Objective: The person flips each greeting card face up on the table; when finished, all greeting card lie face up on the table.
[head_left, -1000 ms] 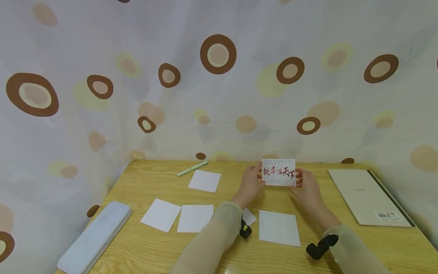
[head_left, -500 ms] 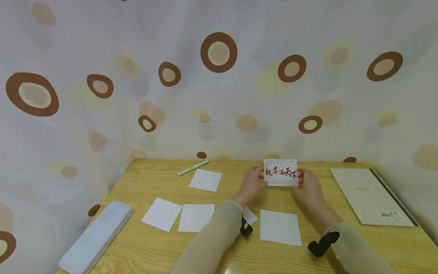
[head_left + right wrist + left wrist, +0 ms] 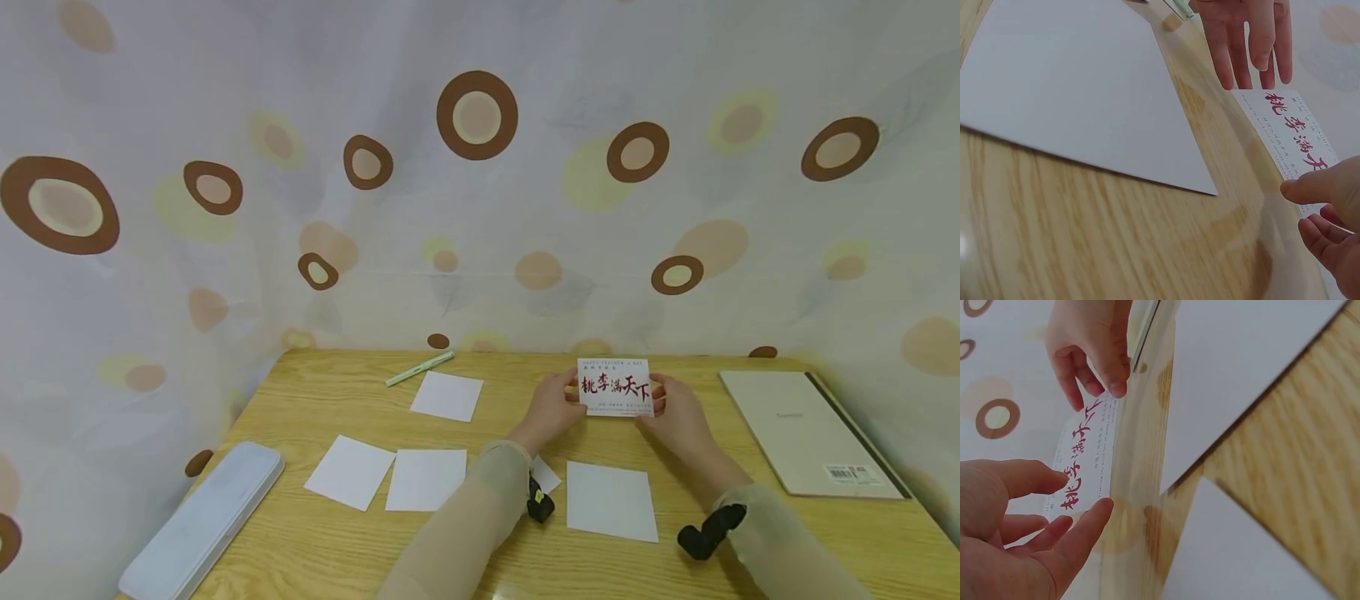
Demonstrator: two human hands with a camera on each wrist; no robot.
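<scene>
Both hands hold up a small white card (image 3: 615, 387) printed with large red characters and fine lines of text. My left hand (image 3: 551, 410) pinches its left edge, thumb on the printed face in the head view. At the opposite edge, my right hand (image 3: 677, 417) grips the card the same way. In the left wrist view the card (image 3: 1088, 456) spans between the two hands, tilted up off the wooden table. A square white sheet (image 3: 612, 502) lies on the table below the right hand. Another white sheet (image 3: 547, 475) is partly hidden by the left forearm.
Further white sheets (image 3: 426, 480) (image 3: 350, 472) (image 3: 447, 396) lie to the left. A pale green pen (image 3: 420, 369) rests near the back edge. A light blue case (image 3: 204, 521) stands at left, and a beige pad (image 3: 810, 433) with a barcode label lies at right. A patterned curtain (image 3: 480, 217) hangs behind.
The card, with both hands still gripping it, has dropped slightly towards the table. The view has shifted a little; the sheets, pen, case and pad stay put.
</scene>
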